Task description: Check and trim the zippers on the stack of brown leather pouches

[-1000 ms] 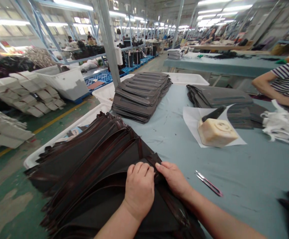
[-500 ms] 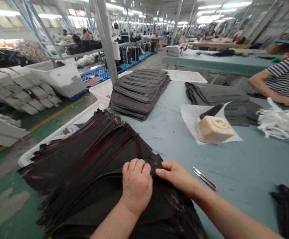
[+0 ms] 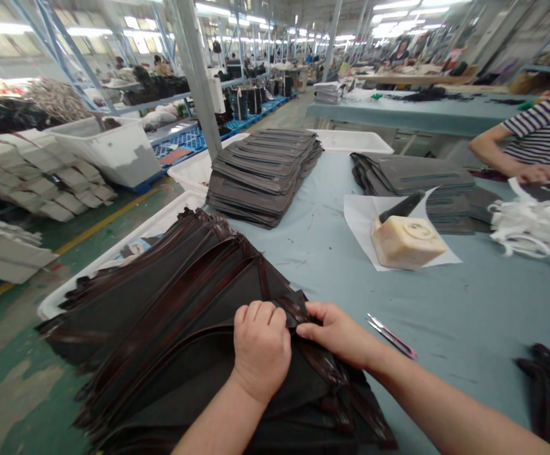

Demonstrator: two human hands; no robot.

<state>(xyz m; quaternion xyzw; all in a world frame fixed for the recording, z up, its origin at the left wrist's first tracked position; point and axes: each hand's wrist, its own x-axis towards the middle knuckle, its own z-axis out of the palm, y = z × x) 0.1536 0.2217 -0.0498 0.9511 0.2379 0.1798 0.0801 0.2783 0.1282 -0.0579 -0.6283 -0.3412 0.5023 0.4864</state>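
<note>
A fanned stack of dark brown and black fabric pieces [image 3: 171,316] lies on the near left of the blue-grey table [image 3: 446,309]. My left hand [image 3: 262,351] is curled closed, its fingers gripping the top piece near its corner. My right hand [image 3: 336,332] touches the same corner from the right, thumb and fingers pinched on the fabric edge. A pair of thread snips [image 3: 391,336] lies on the table just right of my right hand.
A stack of grey panels [image 3: 260,174] and a second one [image 3: 412,180] sit farther back. A pale block with a dark handle [image 3: 405,239] rests on white paper. White straps [image 3: 535,224] and a person in a striped shirt [image 3: 540,136] are at right. White bins [image 3: 114,151] stand left.
My view has dipped slightly. Both hands stay on the fabric corner; my right fingers have curled in over the edge a little more.
</note>
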